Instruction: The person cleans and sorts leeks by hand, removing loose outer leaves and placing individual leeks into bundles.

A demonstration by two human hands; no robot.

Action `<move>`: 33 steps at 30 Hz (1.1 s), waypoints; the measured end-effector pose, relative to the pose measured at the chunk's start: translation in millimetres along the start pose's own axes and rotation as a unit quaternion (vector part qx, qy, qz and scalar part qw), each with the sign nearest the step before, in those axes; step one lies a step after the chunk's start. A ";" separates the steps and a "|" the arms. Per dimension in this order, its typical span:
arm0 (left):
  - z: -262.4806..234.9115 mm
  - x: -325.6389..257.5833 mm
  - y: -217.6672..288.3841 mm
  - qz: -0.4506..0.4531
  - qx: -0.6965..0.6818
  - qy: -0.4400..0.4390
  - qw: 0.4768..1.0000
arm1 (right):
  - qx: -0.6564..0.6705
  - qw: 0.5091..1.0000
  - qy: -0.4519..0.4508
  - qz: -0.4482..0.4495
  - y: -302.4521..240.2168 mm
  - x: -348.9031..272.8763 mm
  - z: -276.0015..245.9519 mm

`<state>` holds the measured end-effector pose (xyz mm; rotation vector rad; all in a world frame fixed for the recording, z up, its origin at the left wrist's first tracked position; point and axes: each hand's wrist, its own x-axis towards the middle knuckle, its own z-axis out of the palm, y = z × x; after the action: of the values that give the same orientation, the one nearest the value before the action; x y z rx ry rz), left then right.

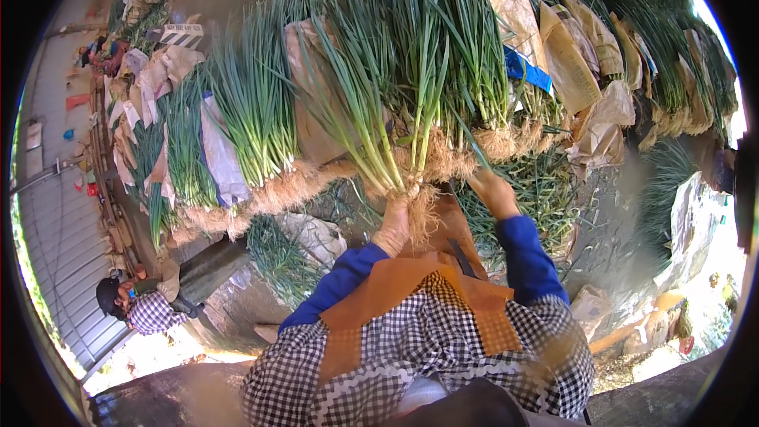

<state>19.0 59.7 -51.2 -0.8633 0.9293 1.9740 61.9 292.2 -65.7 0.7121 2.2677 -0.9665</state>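
My left hand (394,228) is closed round the pale base of a small bunch of green onions (387,160). Their stringy brown roots hang beside my fingers and their long leaves lean away from me. To the right, my right hand (494,192) has its fingers curled together; a long green leaf (477,150) runs down to them and seems to be gripped there. Just beyond both hands stands a row of green onions (348,39), with tangled roots (443,160) along its near edge.
Loose leaves (522,205) lie in a heap under my right forearm, more trimmings (277,257) to the left. Paper and plastic sacks (569,51) separate bundles along the row. A seated person (154,300) works at the lower left. A brown apron (439,269) covers my lap.
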 end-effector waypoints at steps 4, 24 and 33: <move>-9.1 19.9 -25.6 0.055 0.028 0.019 0.998 | 0.305 0.946 -0.093 -0.056 -69.5 68.8 37.0; -20.0 21.8 -35.7 0.199 0.030 0.033 0.979 | -0.060 0.998 0.026 -0.026 -123.8 59.2 -12.9; -13.0 19.9 -37.2 0.238 0.253 0.086 0.934 | -0.240 0.926 -0.047 -0.287 -129.3 71.9 18.5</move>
<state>44.4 72.1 -85.2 -0.5455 1.7903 1.9094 -67.7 218.5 -65.2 -0.2210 2.5272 -0.6097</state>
